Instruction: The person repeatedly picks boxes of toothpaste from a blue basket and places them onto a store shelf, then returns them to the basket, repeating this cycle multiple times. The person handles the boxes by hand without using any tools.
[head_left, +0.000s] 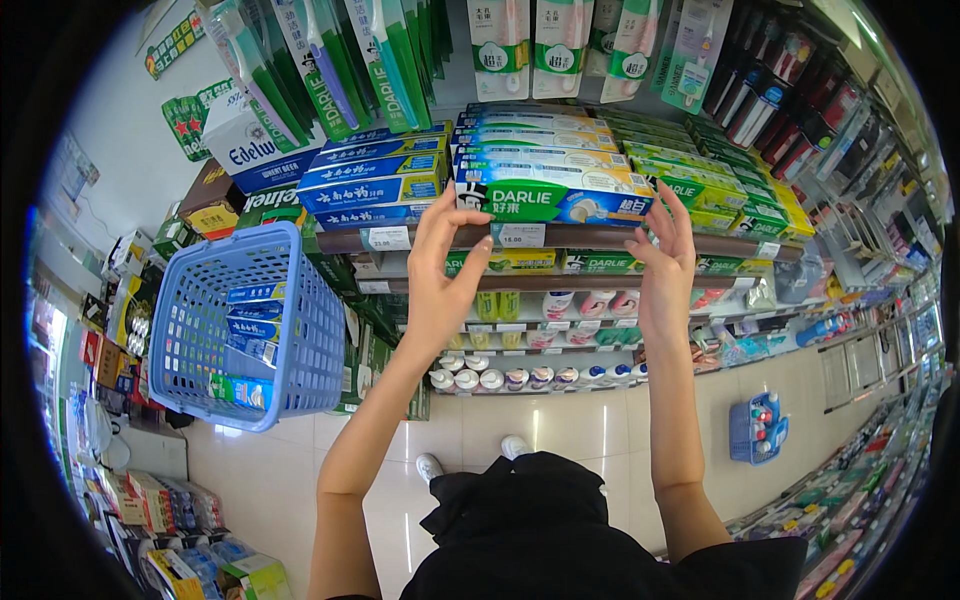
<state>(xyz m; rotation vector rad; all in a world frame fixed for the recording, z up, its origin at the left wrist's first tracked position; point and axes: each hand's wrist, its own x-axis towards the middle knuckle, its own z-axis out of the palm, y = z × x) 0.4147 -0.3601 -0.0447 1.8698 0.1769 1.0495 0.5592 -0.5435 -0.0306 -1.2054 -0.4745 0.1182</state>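
Note:
A white, green and blue Darlie toothpaste box (551, 196) lies at the front of its row on the shelf, more boxes stacked behind it. My left hand (441, 281) is at the box's left end, fingertips by the edge and thumb apart below. At the right end is my right hand (666, 262), its fingers spread beside the corner. Neither hand is closed around the box; exact fingertip contact is hard to make out. Blue toothpaste boxes (375, 184) are stacked left of my left hand. Green-yellow Darlie boxes (690, 184) sit beyond my right hand.
A blue plastic basket (319, 337) with several toothpaste boxes stands at left, near beer cartons (259, 161). Packaged toothbrushes (559, 49) hang above the boxes. Price tags line the shelf edge (585, 235). Pump bottles (469, 375) fill the lowest shelf. Another basket (742, 435) rests on the floor.

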